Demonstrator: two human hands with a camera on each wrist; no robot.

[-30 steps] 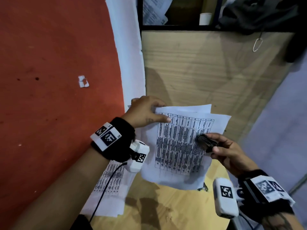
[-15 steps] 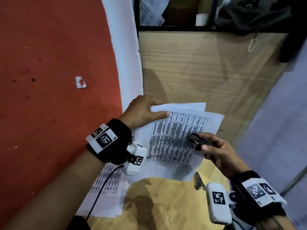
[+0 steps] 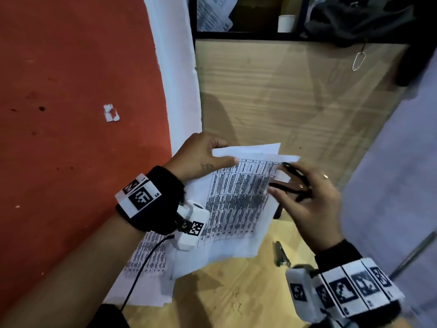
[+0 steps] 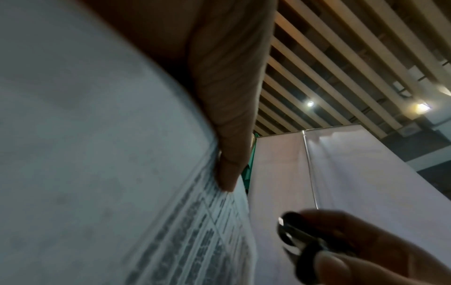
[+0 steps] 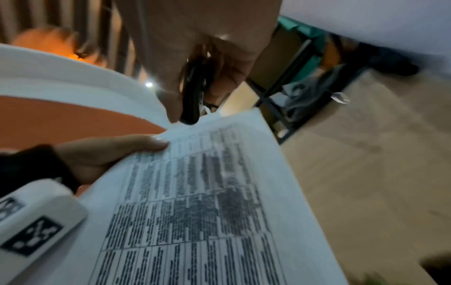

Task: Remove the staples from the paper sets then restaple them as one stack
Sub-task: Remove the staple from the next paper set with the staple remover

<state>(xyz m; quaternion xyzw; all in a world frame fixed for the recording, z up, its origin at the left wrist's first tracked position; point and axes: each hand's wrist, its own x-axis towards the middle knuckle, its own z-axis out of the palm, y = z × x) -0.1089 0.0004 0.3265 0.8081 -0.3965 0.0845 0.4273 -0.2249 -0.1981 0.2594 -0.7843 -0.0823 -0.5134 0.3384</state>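
With your left hand [image 3: 198,157] pinching the paper set [image 3: 236,197] at frame centre and your right hand [image 3: 305,197] gripping the black staple tool [image 3: 293,181] (jaws at its upper-right corner), a crooked bite could tear that corner.

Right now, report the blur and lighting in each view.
Head view: dim, paper set legible as a table, right hand slightly smeared. Left wrist view: paper blurred close up, ceiling lights glaring. Right wrist view: motion blur throughout, staple remover dark.
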